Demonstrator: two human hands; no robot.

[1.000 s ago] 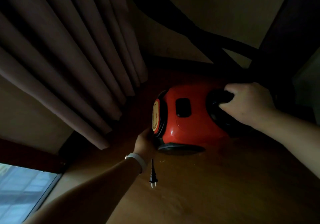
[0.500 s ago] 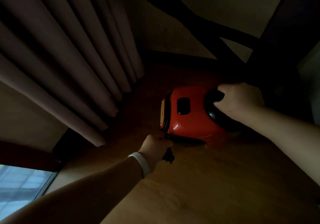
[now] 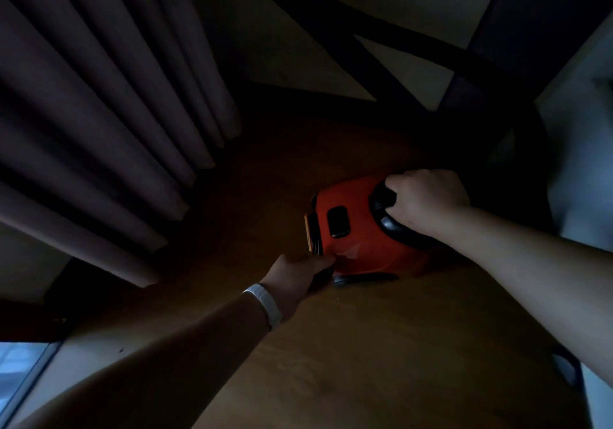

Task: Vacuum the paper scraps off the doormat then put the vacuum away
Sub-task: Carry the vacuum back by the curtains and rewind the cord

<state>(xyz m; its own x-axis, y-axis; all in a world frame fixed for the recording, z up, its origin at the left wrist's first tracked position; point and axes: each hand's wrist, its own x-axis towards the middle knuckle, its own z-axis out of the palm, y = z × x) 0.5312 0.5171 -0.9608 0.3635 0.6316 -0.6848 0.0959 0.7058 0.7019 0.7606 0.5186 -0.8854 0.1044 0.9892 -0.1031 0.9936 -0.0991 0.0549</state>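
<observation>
1. Lighting: the room is dim, and fine detail is lost in the darker areas.
2. Task item: the red vacuum point(image 3: 361, 242) sits on the wooden floor point(image 3: 398, 345), near the foot of the curtain point(image 3: 99, 113) and close to the wall beyond it. Its body appears tilted, with a dark base part point(image 3: 361, 277) showing at the lower edge next to the floor.
3. Vacuum detail: a black rectangular panel point(image 3: 338, 221) is set in the red shell. A yellow-edged end face points toward the curtain.
4. Right hand point(image 3: 428, 201): the fingers are curled tightly round the black handle point(image 3: 391, 226) on top of the vacuum. The grip is firm and the forearm reaches in from the right.
5. Left hand point(image 3: 295, 276): it is at the vacuum's lower corner, touching or just beside the shell. It is seen from the back. The fingers are curled round a small dark object point(image 3: 323, 275) that protrudes beneath them. I cannot tell what this object is.
6. Left wrist: it carries a white wristband point(image 3: 265, 302).
7. Surroundings: a dark hose point(image 3: 365, 40) runs across the pale wall behind the vacuum. A window point(image 3: 16, 362) shows at the lower left corner.
8. No cord is distinguishable in this light.
</observation>
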